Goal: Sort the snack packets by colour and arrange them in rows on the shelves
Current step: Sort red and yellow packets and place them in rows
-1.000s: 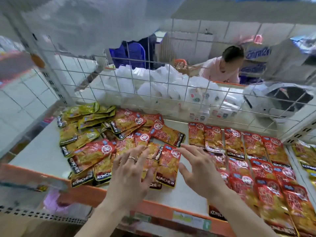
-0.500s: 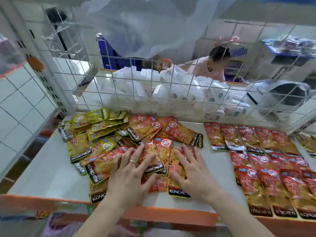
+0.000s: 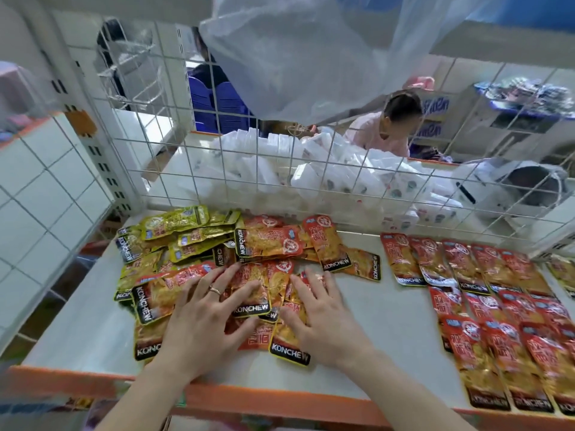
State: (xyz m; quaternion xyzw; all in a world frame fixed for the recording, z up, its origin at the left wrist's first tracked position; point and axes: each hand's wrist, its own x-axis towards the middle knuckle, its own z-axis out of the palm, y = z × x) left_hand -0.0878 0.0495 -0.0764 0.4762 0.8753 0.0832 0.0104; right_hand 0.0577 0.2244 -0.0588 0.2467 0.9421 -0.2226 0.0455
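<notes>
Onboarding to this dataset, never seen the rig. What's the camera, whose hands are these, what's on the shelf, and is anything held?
No robot here: a person works bare-handed. The one picture comes from a wide-angle camera on their head, looking forward and down. The left hand and right hand lie flat, fingers spread, on a loose pile of snack packets; neither holds anything. In the pile, yellow-green packets sit at the back left, orange packets in the middle. To the right, red packets lie in neat rows on the white shelf. Behind the wire mesh are white packs and another person.
</notes>
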